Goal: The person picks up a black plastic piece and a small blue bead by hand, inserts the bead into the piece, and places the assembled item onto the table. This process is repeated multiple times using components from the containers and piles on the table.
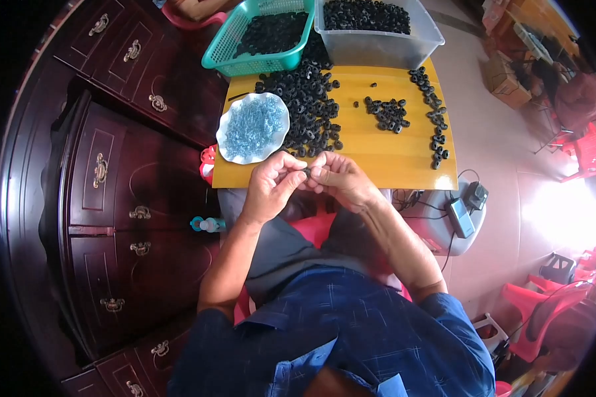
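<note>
Both hands meet just past the near edge of the yellow table [278,175], roughly centered in my view. Left hand [269,187]: nearly closed, thumb and fingers pinched on a small dark piece [306,171]. Right hand [343,182]: also pinched nearly closed on it, knuckles bent, fingertips meeting the left ones. The piece sits between the two sets of fingertips, near the table's front edge. Fingers cover most of it, so from here I can't tell which way it points or where its long axis runs.

Just beyond the hands I have a loose heap of black ring-like pieces [314,109], stretching away from me; its pieces lie turned every which way. Left of it, a white wavy-rimmed plate [229,153] with clear bluish bits [255,126]. Right: a small black cluster [389,115], then a black row [436,118] running near-to-far along the right edge. At the far side, a green basket [261,64] and a translucent bin [381,51] beside it, both holding black pieces.
</note>
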`<state>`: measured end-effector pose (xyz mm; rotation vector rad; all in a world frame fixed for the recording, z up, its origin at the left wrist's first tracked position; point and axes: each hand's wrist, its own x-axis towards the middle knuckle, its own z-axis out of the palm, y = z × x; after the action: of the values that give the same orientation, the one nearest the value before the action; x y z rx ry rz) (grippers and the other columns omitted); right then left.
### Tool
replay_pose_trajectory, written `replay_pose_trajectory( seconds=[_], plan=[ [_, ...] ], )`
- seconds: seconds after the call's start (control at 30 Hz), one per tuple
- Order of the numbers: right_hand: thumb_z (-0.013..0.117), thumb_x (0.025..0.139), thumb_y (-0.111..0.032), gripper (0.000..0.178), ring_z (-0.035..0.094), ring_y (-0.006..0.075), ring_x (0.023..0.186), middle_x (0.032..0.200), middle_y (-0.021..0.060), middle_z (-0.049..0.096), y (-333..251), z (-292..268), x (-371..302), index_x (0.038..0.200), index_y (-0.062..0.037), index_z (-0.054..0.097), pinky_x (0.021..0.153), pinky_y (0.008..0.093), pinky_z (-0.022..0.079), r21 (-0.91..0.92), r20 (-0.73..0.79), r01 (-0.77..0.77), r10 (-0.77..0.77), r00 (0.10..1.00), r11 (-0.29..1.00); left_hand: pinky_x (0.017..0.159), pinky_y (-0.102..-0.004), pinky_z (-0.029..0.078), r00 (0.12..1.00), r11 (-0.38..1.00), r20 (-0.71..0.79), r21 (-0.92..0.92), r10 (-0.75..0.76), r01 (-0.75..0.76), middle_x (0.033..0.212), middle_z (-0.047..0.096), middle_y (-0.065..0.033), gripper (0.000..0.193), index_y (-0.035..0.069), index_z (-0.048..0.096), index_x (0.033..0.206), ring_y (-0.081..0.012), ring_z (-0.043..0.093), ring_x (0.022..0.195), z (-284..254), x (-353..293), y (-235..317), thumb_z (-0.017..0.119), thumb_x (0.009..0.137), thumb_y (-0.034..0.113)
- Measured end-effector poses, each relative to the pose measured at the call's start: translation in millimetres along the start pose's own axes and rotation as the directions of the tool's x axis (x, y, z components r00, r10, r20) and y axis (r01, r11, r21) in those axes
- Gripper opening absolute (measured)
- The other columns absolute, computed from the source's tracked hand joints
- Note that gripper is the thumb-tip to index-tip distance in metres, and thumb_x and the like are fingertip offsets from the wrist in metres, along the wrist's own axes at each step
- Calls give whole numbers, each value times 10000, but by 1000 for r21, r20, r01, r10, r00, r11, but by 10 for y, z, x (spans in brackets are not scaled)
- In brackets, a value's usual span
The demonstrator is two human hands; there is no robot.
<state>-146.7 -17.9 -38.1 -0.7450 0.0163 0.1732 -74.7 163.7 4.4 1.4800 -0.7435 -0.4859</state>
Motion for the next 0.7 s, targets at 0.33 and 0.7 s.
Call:
replay_pose_trajectory(
  seconds=[0.33, 0.7],
  plan=[
    [653, 975, -148, 125, 636, 104, 820, 904, 39, 663, -5, 70, 5, 1020, -53, 585, 760, 233, 516, -102, 53, 5, 0, 999, 995, 729, -236, 572, 994, 996, 62, -10, -86, 87, 936, 686, -54, 103, -25, 625, 1068, -99, 681, 793, -99, 78, 115, 589, 976, 7],
    [598, 1006, -208, 231, 659, 152, 1014, 1092, 61, 666, -49, 93, -9, 1163, -40, 582, 971, 331, 516, 95, -15, -48, 50, 999, 994, 764, -341, 543, 984, 850, 32, 500, 174, -166, 939, 669, -84, 469, 17, 606, 1234, -209, 678, 875, 109, 116, 300, 760, 790, 17]
  ],
)
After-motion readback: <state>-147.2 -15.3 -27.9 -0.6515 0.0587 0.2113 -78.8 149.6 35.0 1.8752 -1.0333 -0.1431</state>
